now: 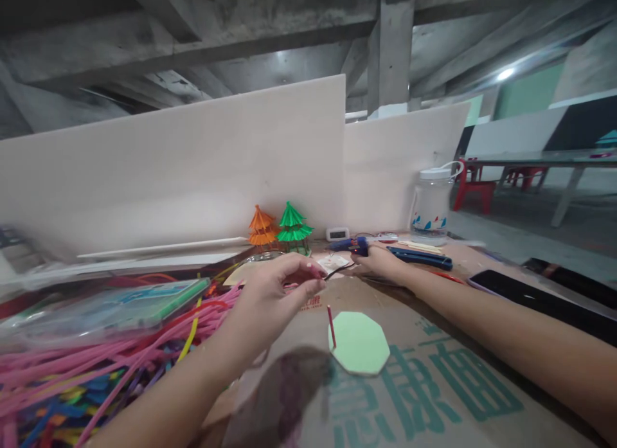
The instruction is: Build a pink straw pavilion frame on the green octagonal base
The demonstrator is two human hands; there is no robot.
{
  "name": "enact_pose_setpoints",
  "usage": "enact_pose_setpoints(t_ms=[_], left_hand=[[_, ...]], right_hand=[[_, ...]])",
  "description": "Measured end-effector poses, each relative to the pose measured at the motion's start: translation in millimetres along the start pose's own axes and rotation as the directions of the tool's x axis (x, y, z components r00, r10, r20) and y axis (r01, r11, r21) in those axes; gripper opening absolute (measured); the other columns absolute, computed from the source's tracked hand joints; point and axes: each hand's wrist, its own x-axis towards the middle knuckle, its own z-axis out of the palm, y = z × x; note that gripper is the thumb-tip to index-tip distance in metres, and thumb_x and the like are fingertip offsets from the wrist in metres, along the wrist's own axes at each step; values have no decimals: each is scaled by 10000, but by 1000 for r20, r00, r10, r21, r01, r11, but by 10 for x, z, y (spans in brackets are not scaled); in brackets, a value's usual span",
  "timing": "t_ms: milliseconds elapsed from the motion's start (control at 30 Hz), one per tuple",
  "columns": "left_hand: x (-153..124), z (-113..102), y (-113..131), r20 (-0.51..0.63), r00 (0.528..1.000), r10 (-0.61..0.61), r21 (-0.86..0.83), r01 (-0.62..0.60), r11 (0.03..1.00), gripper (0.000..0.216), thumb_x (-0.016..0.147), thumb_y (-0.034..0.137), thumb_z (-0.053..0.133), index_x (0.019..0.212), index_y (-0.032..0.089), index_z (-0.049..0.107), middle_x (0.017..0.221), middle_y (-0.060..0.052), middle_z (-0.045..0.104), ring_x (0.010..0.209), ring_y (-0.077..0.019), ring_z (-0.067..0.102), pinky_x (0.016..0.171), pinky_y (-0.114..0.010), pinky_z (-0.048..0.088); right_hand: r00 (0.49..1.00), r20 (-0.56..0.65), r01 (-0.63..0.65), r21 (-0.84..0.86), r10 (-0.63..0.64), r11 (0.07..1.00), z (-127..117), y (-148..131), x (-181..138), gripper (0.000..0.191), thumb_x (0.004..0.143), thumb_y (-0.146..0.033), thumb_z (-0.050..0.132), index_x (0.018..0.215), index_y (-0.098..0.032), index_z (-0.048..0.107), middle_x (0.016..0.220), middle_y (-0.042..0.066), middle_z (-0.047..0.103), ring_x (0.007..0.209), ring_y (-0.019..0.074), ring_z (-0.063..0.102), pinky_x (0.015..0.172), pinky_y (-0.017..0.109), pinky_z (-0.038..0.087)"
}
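A reddish bit at the left hand's point(277, 287) fingertips is too small to name, and some of those fingers are hidden behind others. The right hand point(380, 263) covers the handle of the blue glue gun point(343, 245), so its grip cannot be seen. The left forearm point(193, 384) runs off at seven o'clock, the right forearm point(501, 332) at four, where the edge also crops the black phone point(535, 300). At eight o'clock, the pink strips point(144, 364) are cut off and the plastic case point(110, 313) is blurred, its contents unclear. Just off centre toward four, the white device's point(337, 234) display is unreadable.
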Motion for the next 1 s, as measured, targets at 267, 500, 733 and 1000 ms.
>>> enact_pose_setpoints(t_ms=[267, 500, 733, 1000], left_hand=[[-42, -58, 123, -19, 996, 89, 109, -87, 990, 102, 919, 272, 655, 874, 228, 735, 907, -31, 769, 883, -203, 715, 787, -335, 558], [-110, -76, 210, 9, 999, 41, 95, -42, 995, 139, 916, 330, 702, 825, 264, 783, 821, 12, 784, 766, -171, 711, 696, -281, 536], [-143, -58, 273, 22, 1000, 13, 1, -13, 1000, 114, 888, 310, 724, 793, 263, 766, 773, 26, 766, 729, -154, 713, 667, -259, 563], [-55, -108, 259, 94, 976, -195, -432, 216, 876, 260, 865, 464, 764, 911, 209, 740, 720, -12, 739, 648, -150, 691, 666, -280, 595]], right_hand=[[975, -132, 213, 305, -180, 928, -258, -279, -596, 354, 931, -543, 585, 1021, -215, 683, 883, 69, 818, 947, 301, 766, 913, 428, 575], [962, -145, 274, 525, -232, 806, -259, -430, -906, 435, 855, -657, 667, 885, -226, 719, 817, 104, 804, 833, 343, 782, 842, 524, 625], [977, -120, 212, 536, -175, 817, -217, -405, -879, 527, 775, -734, 686, 855, -214, 707, 785, 104, 793, 822, 332, 769, 866, 510, 604], [972, -165, 234, 622, -167, 747, -276, -388, -916, 612, 795, -792, 656, 961, -206, 713, 987, 131, 807, 875, 305, 775, 871, 474, 608]])
